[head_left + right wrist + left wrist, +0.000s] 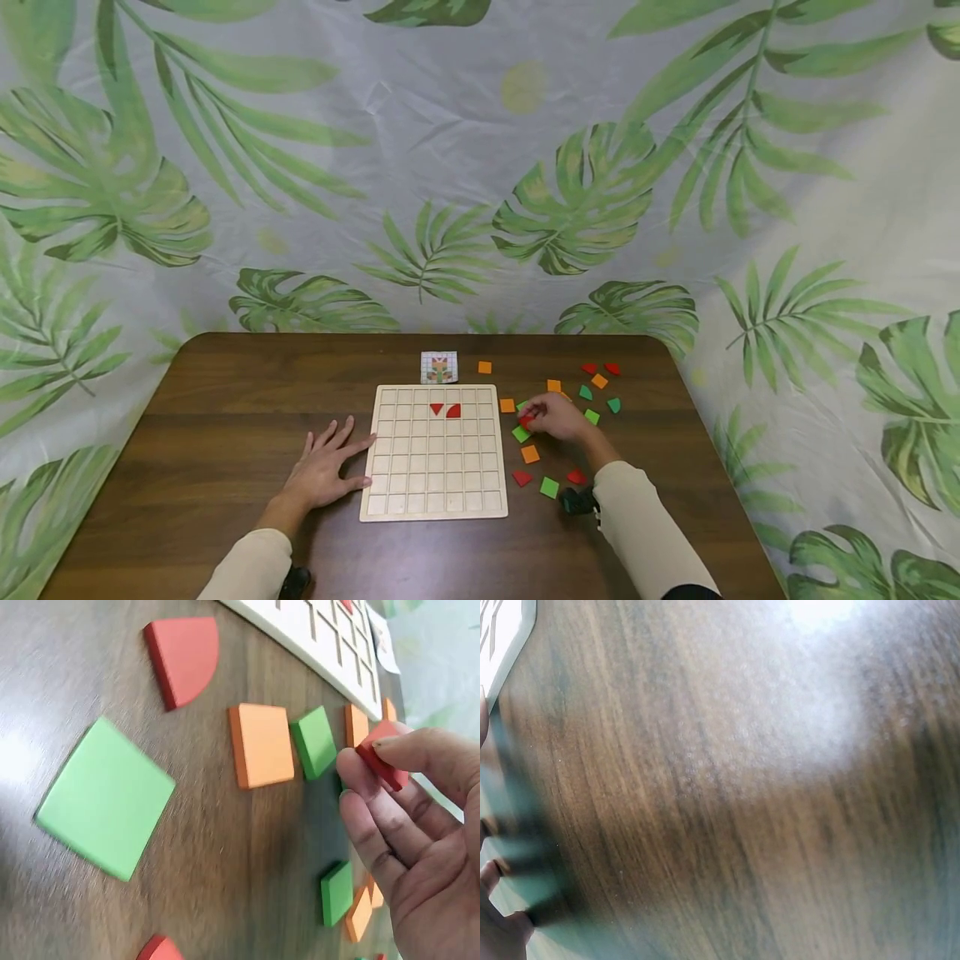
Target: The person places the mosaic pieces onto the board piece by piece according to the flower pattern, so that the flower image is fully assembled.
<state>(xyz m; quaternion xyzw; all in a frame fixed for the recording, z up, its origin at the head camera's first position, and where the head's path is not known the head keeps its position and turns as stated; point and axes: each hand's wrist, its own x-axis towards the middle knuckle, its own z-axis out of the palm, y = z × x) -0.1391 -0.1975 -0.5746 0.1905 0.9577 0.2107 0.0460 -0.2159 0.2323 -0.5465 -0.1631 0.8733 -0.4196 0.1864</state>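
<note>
A pale wooden grid board (441,479) lies on the brown table. Two red pieces sit in its upper cells: a triangle (437,408) and a quarter-circle (453,411). My left hand (324,468) rests spread on the table, with thumb and index fingertip at the board's left edge; in the left wrist view only some fingertips (517,924) show. To the right of the board, my right hand (553,416) pinches a red piece (384,754) between thumb and fingers. The piece is held above the scattered tiles, its outline partly covered by the thumb.
Orange squares (530,454), green squares (550,487), red quarter-circles (187,660) and dark green quarter-circles (614,405) lie scattered right of the board. A small card with a printed coloured pattern (439,367) lies behind the board. A leaf-print cloth (450,167) hangs behind the table.
</note>
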